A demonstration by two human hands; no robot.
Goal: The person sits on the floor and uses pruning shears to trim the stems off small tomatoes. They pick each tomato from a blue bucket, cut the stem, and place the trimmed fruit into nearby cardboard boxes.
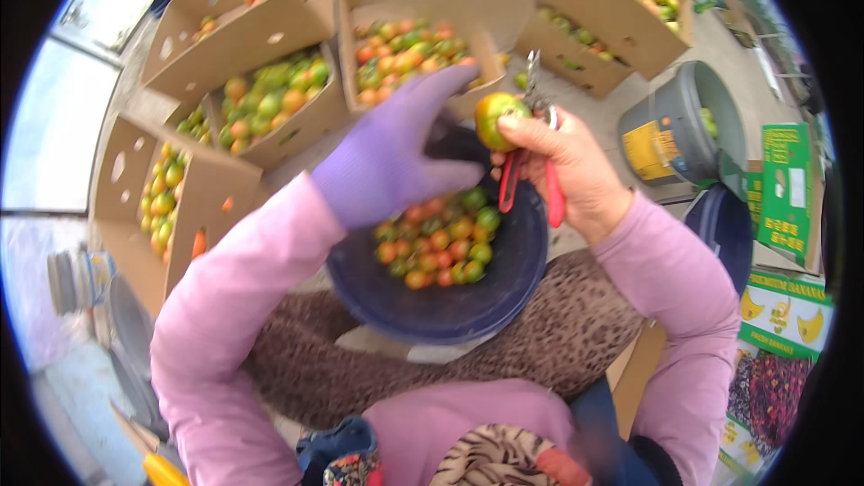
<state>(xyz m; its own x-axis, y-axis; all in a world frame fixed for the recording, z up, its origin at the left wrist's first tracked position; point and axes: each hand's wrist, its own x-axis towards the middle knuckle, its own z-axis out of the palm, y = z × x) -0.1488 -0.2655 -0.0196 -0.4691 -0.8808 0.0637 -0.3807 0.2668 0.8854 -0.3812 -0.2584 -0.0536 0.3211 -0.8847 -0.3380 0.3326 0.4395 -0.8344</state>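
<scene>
My right hand (563,162) is bare and holds a red-handled pair of pruning shears (555,192), blades pointing away from me. The same hand pinches a green and orange tomato (498,120) against the shears. Facing it, my left hand (398,145) wears a purple glove, its fingers and thumb spread apart, with nothing seen between them. Beneath both hands a dark blue tub (439,324) stands between my knees, holding many small green, orange and red tomatoes (439,243).
Cardboard boxes of tomatoes stand ahead and left, among them a middle box (345,47) and a left box (209,216). Another box (607,20) is at the far right. A grey bucket (665,128) lies tilted at right, near a green printed carton (783,192).
</scene>
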